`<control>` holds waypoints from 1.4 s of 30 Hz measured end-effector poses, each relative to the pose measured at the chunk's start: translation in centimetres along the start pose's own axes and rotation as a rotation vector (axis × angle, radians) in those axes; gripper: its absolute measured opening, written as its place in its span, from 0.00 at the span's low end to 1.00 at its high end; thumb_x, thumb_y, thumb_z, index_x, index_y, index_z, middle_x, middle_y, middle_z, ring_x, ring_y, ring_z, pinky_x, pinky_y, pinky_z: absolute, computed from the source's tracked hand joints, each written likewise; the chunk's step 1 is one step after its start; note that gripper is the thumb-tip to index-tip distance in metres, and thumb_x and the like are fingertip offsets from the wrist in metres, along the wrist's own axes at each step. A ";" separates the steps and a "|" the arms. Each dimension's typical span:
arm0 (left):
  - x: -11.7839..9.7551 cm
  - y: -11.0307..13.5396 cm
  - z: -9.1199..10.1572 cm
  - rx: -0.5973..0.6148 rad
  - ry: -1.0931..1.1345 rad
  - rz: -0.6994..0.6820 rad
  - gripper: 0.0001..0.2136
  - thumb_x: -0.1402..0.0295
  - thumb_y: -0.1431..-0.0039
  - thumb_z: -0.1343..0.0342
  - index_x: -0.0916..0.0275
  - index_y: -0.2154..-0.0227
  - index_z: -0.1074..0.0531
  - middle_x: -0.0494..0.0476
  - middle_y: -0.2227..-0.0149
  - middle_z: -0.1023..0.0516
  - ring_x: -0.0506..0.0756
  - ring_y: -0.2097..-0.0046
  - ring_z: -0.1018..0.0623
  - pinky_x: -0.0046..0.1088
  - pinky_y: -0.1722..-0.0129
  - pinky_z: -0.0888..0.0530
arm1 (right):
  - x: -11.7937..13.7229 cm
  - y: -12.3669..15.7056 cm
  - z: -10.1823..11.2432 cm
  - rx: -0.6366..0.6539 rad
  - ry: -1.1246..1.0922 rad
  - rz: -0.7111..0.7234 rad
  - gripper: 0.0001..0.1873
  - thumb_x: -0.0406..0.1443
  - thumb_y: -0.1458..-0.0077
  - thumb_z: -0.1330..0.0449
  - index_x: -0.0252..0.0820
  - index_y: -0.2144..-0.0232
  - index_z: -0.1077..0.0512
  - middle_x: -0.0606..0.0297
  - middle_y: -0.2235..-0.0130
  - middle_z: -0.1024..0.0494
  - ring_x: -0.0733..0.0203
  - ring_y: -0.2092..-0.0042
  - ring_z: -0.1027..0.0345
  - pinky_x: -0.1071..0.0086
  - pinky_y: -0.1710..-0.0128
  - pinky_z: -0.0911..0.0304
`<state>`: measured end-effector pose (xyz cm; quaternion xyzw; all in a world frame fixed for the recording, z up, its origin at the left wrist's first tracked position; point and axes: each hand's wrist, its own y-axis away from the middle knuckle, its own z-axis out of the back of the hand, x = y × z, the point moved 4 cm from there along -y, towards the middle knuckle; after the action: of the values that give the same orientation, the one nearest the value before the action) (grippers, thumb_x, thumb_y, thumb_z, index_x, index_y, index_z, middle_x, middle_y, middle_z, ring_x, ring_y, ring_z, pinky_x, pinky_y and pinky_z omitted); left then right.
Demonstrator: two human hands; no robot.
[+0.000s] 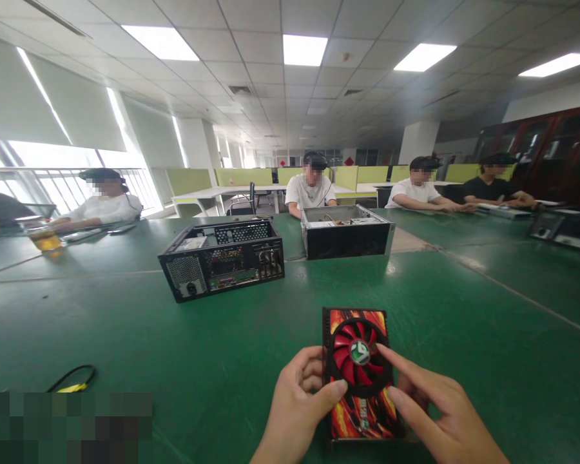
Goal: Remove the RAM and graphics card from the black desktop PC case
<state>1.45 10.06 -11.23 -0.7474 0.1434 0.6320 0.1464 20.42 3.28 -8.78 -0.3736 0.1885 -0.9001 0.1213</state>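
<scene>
Right now the flat red-and-black graphics card with its round red fan (360, 370) lies on the green table (222, 361) directly in front of the person, its long axis running straight away from them, and both hands flank it about equally closely. The left hand (297, 403) pinches its left edge with the thumb on the fan rim, while the right hand (435, 412), fingers spread, rests on its right edge with the forefinger reaching the fan hub. A green-and-white emblem marks the hub; the small lettering lower down is unreadable.
</scene>
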 end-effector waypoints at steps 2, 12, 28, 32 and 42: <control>0.1 0.0 0.0 0.002 0.006 -0.003 0.25 0.62 0.56 0.35 0.66 0.56 0.32 0.63 0.61 0.21 0.54 0.64 0.23 0.29 0.63 0.27 | -0.1 0.1 -0.1 0.009 -0.002 -0.007 0.26 0.42 0.41 0.48 0.51 0.40 0.42 0.71 0.74 0.30 0.67 0.75 0.36 0.74 0.73 0.37; 0.1 0.1 0.0 0.016 0.017 0.006 0.25 0.61 0.55 0.35 0.67 0.55 0.33 0.64 0.60 0.22 0.57 0.62 0.22 0.32 0.61 0.27 | -0.2 0.1 -0.1 0.015 0.008 0.004 0.27 0.41 0.41 0.48 0.51 0.39 0.45 0.70 0.73 0.29 0.68 0.75 0.36 0.74 0.73 0.37; 0.2 0.0 0.1 0.000 -0.007 0.008 0.26 0.61 0.56 0.34 0.67 0.55 0.33 0.62 0.62 0.21 0.54 0.65 0.23 0.28 0.65 0.28 | 0.5 -0.1 1.5 -0.169 0.116 0.056 0.18 0.40 0.42 0.47 0.48 0.50 0.29 0.66 0.55 0.23 0.59 0.56 0.27 0.75 0.62 0.30; 0.3 0.0 0.1 0.006 0.000 0.011 0.26 0.61 0.57 0.34 0.67 0.55 0.33 0.62 0.62 0.21 0.54 0.65 0.23 0.28 0.64 0.28 | 0.7 -0.2 1.0 -0.121 0.107 0.074 0.21 0.38 0.43 0.47 0.47 0.47 0.32 0.64 0.54 0.24 0.57 0.54 0.29 0.72 0.60 0.29; 0.1 0.2 -0.1 0.017 0.012 0.012 0.25 0.62 0.55 0.35 0.67 0.55 0.32 0.63 0.61 0.21 0.55 0.64 0.22 0.29 0.64 0.27 | 0.2 -0.1 0.8 -0.104 0.126 0.074 0.21 0.38 0.42 0.48 0.47 0.46 0.34 0.64 0.53 0.25 0.57 0.53 0.29 0.70 0.57 0.30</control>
<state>1.46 9.85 -11.33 -0.7490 0.1540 0.6272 0.1479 20.86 3.11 -8.02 -0.3146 0.2560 -0.9058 0.1226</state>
